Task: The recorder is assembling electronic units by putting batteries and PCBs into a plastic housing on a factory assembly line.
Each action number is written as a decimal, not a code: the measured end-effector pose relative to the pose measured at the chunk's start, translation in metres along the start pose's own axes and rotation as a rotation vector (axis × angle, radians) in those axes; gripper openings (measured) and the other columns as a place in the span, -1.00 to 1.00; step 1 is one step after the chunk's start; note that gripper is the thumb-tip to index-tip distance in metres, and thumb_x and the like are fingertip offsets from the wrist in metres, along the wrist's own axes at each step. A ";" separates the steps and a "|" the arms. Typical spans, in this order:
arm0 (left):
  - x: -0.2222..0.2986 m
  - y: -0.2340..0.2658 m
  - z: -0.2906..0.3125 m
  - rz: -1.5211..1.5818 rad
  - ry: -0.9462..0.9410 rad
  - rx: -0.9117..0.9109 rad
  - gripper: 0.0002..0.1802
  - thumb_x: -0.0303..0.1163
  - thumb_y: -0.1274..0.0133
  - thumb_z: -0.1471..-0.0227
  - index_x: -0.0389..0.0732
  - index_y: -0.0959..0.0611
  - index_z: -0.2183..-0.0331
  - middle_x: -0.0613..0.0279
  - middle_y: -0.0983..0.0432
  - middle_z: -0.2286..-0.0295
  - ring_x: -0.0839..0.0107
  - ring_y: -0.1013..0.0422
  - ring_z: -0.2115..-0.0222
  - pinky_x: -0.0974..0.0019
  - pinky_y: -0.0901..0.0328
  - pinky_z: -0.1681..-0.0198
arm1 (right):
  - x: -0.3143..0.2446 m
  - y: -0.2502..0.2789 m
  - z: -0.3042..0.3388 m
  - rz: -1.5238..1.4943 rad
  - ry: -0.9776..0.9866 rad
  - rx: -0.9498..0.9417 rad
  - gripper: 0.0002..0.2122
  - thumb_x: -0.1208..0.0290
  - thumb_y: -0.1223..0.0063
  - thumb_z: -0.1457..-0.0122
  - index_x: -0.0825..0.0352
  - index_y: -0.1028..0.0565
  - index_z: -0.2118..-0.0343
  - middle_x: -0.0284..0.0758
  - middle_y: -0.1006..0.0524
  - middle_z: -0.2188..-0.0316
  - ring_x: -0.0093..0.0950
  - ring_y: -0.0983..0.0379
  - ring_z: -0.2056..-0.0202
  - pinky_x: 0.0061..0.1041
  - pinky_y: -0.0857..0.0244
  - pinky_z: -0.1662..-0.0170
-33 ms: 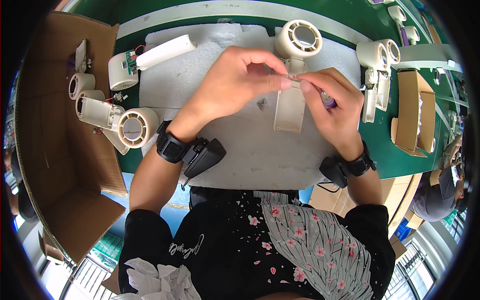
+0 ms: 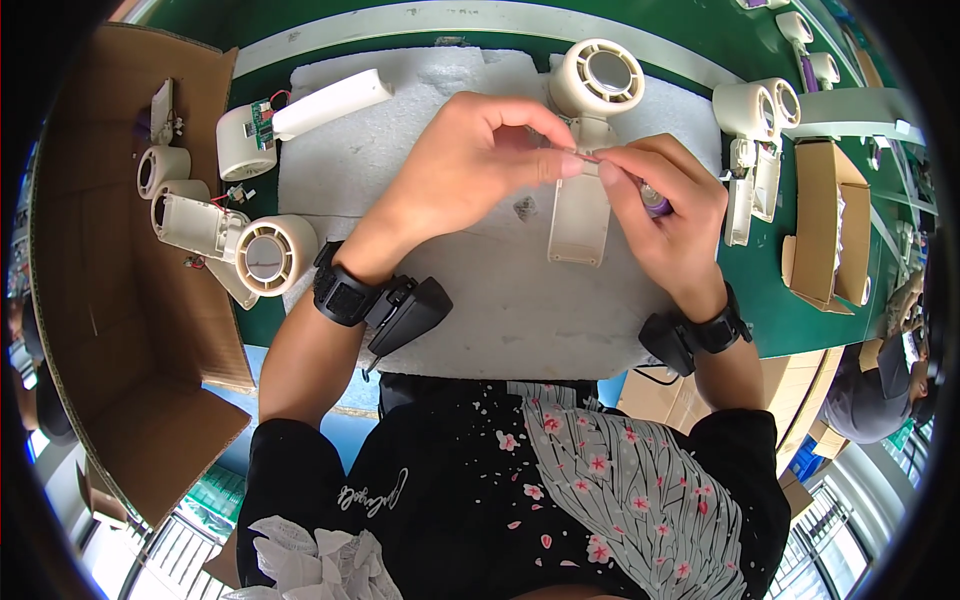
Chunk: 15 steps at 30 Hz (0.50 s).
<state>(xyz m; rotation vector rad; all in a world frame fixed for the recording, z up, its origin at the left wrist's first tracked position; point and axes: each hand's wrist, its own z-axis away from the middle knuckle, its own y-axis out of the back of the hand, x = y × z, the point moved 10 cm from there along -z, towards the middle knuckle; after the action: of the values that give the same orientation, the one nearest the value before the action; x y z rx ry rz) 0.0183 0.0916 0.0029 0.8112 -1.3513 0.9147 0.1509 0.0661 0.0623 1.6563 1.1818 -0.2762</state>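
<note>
A cream handheld fan (image 2: 570, 85) lies on the white foam sheet with its round head at the far end. Its open handle shell (image 2: 578, 225) points toward me. Above the handle, my left hand (image 2: 470, 165) pinches one end of a thin reddish wire (image 2: 590, 158) between thumb and forefinger. My right hand (image 2: 670, 200) is closed, its thumb and forefinger on the same wire from the other side. A purple cylinder (image 2: 656, 201), which looks like a battery cell, shows within my right hand's curled fingers. The fingers cover the upper handle.
A foam sheet (image 2: 400, 270) covers the green bench (image 2: 265, 325). Left of it lie a fan with a circuit board (image 2: 262, 125), other fan parts (image 2: 265, 255) and a large cardboard box (image 2: 140, 250). Rightward are fan heads (image 2: 745, 110), loose shells (image 2: 740, 195) and a small carton (image 2: 830, 225).
</note>
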 end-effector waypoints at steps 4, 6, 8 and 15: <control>0.002 0.000 0.001 0.010 -0.005 0.024 -0.83 -0.39 -0.26 0.02 -0.27 -0.67 0.37 0.34 -0.56 0.47 0.63 -0.42 0.43 0.49 -0.33 0.34 | 0.001 -0.005 0.001 0.009 -0.025 -0.025 -0.91 0.60 -0.18 -0.05 0.40 -0.59 0.35 -0.31 -0.50 0.46 -0.59 -0.35 0.57 -0.65 -0.21 0.50; 0.002 0.000 0.001 0.001 -0.023 0.027 -0.84 -0.40 -0.26 0.02 -0.27 -0.67 0.37 0.34 -0.56 0.47 0.63 -0.42 0.44 0.49 -0.33 0.34 | 0.005 -0.010 0.001 -0.002 -0.051 -0.059 -0.91 0.60 -0.19 -0.04 0.39 -0.60 0.36 -0.33 -0.50 0.46 -0.60 -0.34 0.57 -0.64 -0.19 0.52; 0.004 -0.001 0.000 -0.019 -0.061 0.029 -0.86 -0.43 -0.25 0.02 -0.26 -0.68 0.37 0.34 -0.55 0.48 0.64 -0.42 0.45 0.49 -0.33 0.35 | 0.005 -0.011 0.002 0.006 -0.046 -0.071 -0.91 0.60 -0.19 -0.04 0.39 -0.60 0.36 -0.33 -0.50 0.45 -0.60 -0.33 0.57 -0.64 -0.19 0.52; 0.002 -0.002 0.002 -0.061 -0.018 -0.053 -0.80 -0.56 -0.17 0.01 -0.23 -0.66 0.25 0.32 -0.55 0.45 0.63 -0.43 0.41 0.50 -0.34 0.32 | 0.005 -0.013 0.002 -0.002 -0.035 -0.080 -0.91 0.60 -0.19 -0.03 0.38 -0.59 0.36 -0.36 -0.50 0.45 -0.62 -0.31 0.57 -0.64 -0.16 0.54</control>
<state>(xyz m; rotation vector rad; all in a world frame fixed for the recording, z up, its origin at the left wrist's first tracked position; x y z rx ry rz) 0.0189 0.0893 0.0046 0.8172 -1.3535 0.8222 0.1432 0.0668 0.0503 1.5745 1.1546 -0.2548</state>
